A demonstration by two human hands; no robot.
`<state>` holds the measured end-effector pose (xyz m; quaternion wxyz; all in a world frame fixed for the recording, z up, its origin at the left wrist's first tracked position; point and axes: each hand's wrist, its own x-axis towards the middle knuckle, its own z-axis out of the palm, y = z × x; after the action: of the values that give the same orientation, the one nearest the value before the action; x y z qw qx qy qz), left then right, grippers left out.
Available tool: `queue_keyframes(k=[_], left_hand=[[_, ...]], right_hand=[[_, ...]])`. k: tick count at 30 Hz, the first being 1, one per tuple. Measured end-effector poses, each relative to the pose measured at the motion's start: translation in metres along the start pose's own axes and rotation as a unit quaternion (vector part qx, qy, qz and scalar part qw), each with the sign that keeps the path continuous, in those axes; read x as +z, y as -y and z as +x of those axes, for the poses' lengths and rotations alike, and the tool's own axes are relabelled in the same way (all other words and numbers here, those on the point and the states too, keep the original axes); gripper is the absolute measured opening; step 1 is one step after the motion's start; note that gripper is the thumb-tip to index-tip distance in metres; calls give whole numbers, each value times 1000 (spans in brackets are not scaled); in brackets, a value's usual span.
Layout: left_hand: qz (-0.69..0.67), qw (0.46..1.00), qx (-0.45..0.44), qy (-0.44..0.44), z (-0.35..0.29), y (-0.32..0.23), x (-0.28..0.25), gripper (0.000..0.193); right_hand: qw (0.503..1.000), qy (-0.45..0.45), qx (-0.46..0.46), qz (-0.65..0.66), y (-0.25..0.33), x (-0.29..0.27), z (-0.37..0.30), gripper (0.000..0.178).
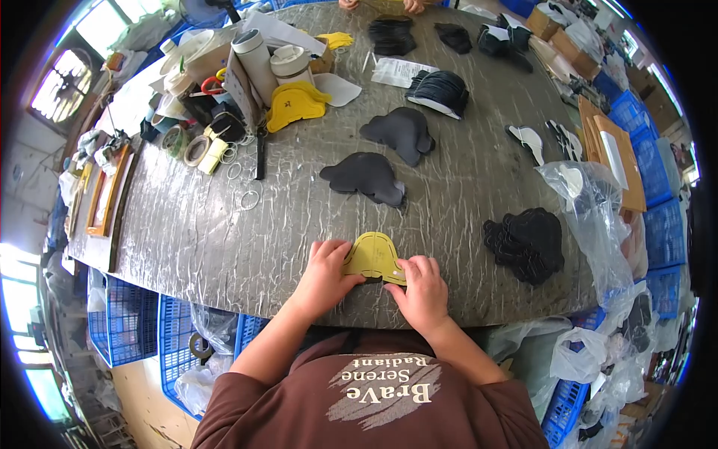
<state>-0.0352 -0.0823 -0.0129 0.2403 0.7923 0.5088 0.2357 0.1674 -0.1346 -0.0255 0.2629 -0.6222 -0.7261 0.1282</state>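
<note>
Near the table's front edge, a yellow curved template (374,254) with slots along its outline lies between my hands. My left hand (324,278) pinches its left side, thumb at the lower edge. On the other side my right hand (422,293) grips the lower right corner with thumb and fingers. A bit of black material (372,281) shows at the template's lower edge; the rest of it is hidden. Farther off lie two stacks of black cut pieces, a nearer one (363,176) and a farther one (399,133). Another black stack (526,245) sits to the right.
At the back left stand a white bottle (254,63), red-handled scissors (212,86), tape rolls (197,150) and yellow pieces (295,103). Clear plastic bags (591,224) and cardboard (627,165) crowd the right edge. Blue crates (131,318) stand below the table. Another person's hands (381,4) show at the far edge.
</note>
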Motion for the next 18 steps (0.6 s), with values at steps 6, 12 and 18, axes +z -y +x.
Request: queue_keyframes(k=[6, 12, 18], left_hand=[[-2, 999, 24, -25, -32, 0, 6, 36], [0, 997, 39, -65, -37, 0, 14, 27], [-5, 997, 35, -76, -37, 2, 17, 23]], right_hand=[[1000, 5, -5, 15, -1, -4, 1, 43], [999, 10, -2, 34, -4, -4, 1, 39], [999, 27, -4, 38, -5, -4, 1, 36]])
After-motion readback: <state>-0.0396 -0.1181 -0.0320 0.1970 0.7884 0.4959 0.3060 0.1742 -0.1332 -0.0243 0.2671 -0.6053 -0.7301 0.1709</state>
